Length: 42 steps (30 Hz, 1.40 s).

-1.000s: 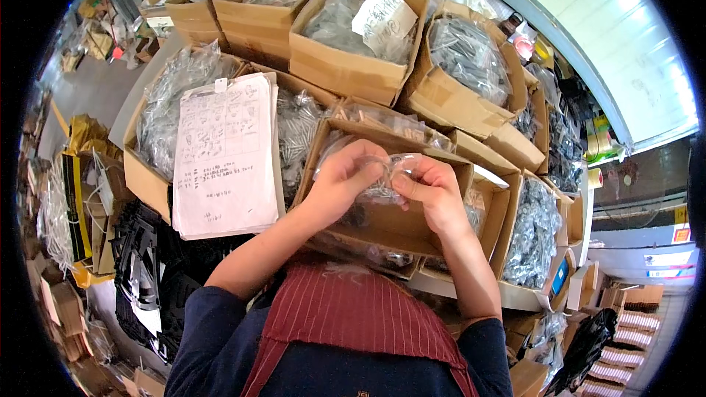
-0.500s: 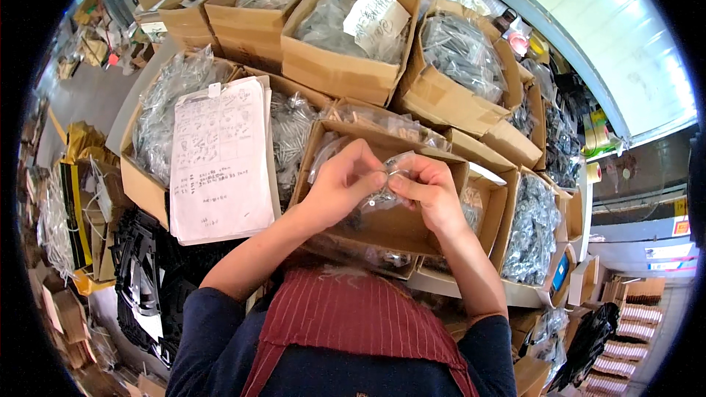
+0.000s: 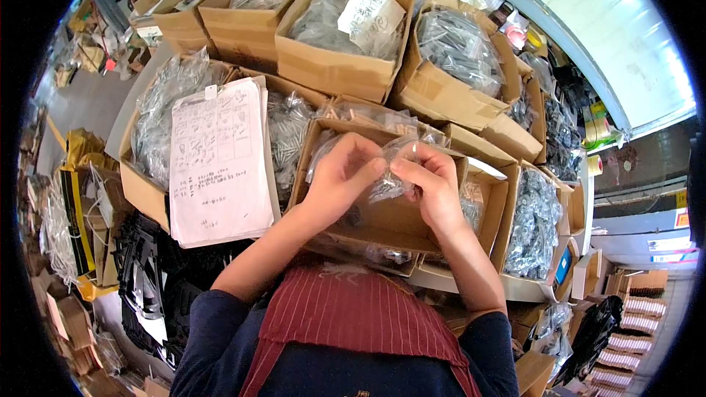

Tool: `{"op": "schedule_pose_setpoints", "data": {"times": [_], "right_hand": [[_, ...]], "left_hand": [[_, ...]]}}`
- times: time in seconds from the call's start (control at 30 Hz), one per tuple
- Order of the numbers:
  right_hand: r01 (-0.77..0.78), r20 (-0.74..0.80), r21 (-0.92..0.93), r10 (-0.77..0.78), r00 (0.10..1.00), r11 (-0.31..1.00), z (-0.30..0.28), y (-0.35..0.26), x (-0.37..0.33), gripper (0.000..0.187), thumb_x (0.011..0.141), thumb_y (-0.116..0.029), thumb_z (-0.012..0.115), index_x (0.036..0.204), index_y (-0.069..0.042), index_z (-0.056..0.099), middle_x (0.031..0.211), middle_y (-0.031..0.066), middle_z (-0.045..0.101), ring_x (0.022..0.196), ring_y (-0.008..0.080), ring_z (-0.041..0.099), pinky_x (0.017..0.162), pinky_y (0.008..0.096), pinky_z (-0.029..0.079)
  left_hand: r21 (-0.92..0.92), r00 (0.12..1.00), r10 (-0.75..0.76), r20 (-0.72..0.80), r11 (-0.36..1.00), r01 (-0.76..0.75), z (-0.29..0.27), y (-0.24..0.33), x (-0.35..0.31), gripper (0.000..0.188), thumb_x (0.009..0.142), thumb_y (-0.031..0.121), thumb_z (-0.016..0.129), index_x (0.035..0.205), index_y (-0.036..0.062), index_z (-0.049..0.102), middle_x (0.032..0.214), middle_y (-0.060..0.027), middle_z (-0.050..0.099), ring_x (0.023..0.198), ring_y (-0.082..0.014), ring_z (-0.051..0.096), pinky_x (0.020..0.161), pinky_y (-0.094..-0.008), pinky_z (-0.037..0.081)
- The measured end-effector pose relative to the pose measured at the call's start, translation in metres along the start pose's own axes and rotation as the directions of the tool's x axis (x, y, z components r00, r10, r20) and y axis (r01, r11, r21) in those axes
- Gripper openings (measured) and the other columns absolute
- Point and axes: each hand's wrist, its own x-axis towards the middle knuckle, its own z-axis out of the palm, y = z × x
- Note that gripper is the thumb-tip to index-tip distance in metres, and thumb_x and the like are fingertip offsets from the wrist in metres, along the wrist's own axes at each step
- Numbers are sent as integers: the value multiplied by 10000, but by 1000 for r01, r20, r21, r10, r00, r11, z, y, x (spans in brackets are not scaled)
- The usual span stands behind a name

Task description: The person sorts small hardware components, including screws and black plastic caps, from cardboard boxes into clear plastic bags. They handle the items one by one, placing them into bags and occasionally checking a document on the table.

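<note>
Between my two hands is a small clear plastic bag, with the thumbs and fingers of both pinching its upper edge. My left hand grips it from the left, and my right hand from the right, fingertips almost meeting. Whatever lies inside the bag is too small and shiny to make out. Both hands are above an open cardboard box, whose brown inner floor shows below them. More clear bags lie at that box's left end, partly hidden by my left hand.
A stack of printed sheets leans over boxes at the left. Behind stand cardboard boxes of bagged parts, one with a handwritten paper. Bagged metal pieces fill a box at the right. Black plastic parts lie lower left.
The bag's edge has shifted between my fingertips, and a round shiny bit seen there before no longer shows. My hands stay in nearly the same place.
</note>
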Motion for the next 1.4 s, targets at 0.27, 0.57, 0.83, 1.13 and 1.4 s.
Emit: {"op": "schedule_pose_setpoints", "data": {"times": [0.27,0.57,0.83,1.13,1.4], "right_hand": [[121,-72,-12,-121,990,993,-2,4,-1,100,928,-124,664,932,-24,671,732,-1,622,597,75,540,505,221,405],[215,-39,-97,-219,975,972,-2,13,-2,84,938,-51,674,1012,-11,681,815,-43,634,714,16,539,626,189,439],[242,-49,-201,-256,965,949,-4,21,-2,107,925,-51,688,1024,-9,690,848,-32,665,755,17,563,660,192,464],[270,-61,-278,-297,953,922,0,19,-1,81,918,-39,688,990,-4,676,837,-12,678,757,26,593,662,206,491],[266,-56,-117,-273,960,957,1,8,-9,64,921,-11,670,984,1,660,827,20,668,692,65,601,618,215,489]], "left_hand": [[562,934,356,-35,780,-276,6,23,-4,79,901,26,699,971,10,666,940,-78,661,816,-149,618,736,-273,500],[616,945,322,-64,757,-216,12,25,-4,136,886,4,694,1020,24,709,939,-97,720,806,-170,677,715,-281,533],[666,942,330,-57,715,-210,16,25,-5,134,869,8,701,1001,33,700,934,-108,717,788,-198,690,697,-291,543],[787,861,504,66,504,-355,17,21,-1,187,775,-36,678,938,39,627,867,-127,666,759,-309,667,669,-346,534],[786,867,487,-105,575,-228,4,13,6,166,822,1,656,984,34,656,850,-101,680,706,-188,660,658,-296,527]]}}
